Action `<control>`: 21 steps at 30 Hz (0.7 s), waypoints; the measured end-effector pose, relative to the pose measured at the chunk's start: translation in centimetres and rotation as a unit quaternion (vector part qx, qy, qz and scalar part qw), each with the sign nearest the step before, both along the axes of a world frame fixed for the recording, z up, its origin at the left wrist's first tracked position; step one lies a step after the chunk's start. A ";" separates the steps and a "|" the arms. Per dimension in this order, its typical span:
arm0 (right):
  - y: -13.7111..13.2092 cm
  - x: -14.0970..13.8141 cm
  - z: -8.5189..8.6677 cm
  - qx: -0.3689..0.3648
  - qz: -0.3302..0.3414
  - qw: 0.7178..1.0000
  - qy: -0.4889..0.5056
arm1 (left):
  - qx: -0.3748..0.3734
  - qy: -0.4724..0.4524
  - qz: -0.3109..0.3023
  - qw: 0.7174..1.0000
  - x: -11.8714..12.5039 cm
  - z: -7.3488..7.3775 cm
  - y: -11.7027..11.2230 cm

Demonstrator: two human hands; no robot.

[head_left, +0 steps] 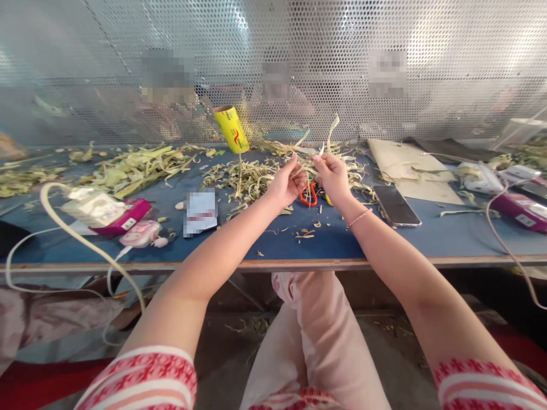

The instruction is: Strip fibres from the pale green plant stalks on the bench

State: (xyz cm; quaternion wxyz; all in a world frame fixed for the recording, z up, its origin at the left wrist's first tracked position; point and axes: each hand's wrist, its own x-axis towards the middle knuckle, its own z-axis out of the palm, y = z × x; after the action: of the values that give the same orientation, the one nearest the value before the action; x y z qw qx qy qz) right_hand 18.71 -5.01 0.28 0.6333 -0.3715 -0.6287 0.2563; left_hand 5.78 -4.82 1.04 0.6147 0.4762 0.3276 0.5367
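Above the blue table (pixel 350 245), before perforated metal (pixel 333 51), right fingers (pixel 325 163) around a pale strip (pixel 322 150), left fingers (pixel 296 179) unclear in hold.

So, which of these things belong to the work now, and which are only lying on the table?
In the work:
pale strip in the right hand
loose heap of strips
red loop, probably a tool handle

Lying about, it seems:
phone
magenta box on the left
pink gadget
tan sheet

Shiny metal partition (pixel 320 51), matt tabletop (pixel 337 245)

Red-patterned sleeves (pixel 164 370), pale trousers (pixel 337 336) and a bracelet (pixel 359 217) show.
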 end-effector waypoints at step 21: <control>-0.2 -0.3 -0.4 0.071 -0.092 0.967 -0.228 | 0.357 0.290 0.190 0.867 -0.5 -0.8 -0.8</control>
State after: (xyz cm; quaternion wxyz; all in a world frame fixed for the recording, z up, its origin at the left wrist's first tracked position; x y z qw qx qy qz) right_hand 18.43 -5.23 -0.08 0.5192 -0.4307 -0.7357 0.0601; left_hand 5.29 -5.65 0.24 0.1663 0.7257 0.3614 0.5613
